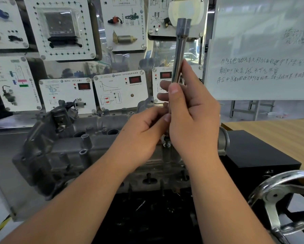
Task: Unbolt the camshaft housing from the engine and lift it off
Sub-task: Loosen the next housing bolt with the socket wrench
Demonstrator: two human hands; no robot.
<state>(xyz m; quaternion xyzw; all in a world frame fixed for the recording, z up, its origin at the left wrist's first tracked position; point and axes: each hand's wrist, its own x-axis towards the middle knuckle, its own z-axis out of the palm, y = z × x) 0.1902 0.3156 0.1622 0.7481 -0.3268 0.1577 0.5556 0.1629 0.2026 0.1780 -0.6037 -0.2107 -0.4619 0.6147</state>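
So the right hand [191,110] has its fingers and thumb wrapped around a long, shiny steel socket extension bar [180,50], holding it pretty much upright with the lower end down over a bolt hole on the grey cast-aluminium camshaft housing [94,138]. The left hand [144,134] is curled in at the bottom of the bar, fingertips pinching something small there, can't tell what. Housing's sitting on top of the engine right in front, with a chrome handwheel [278,192] at lower right and a whiteboard [264,50] behind.
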